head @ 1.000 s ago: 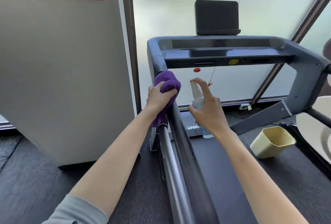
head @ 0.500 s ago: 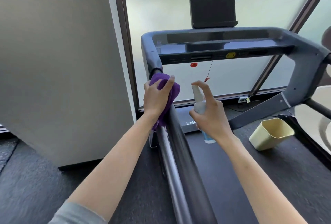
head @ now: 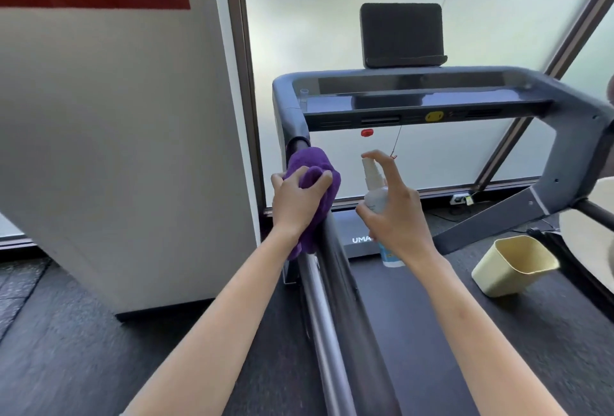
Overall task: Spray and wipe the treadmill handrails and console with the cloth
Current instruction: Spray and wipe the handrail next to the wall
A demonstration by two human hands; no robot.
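Left grip bunches the cloth on the left rail, just below the console. Your right hand holds the bottle, finger on nozzle. Rail runs toward you; wipe w/ left.

The left hand curls its fingers back into the purple cloth, bunching it tighter on the left handrail after they lay spread half a second ago, nudging toward 12 o'clock up the rail.
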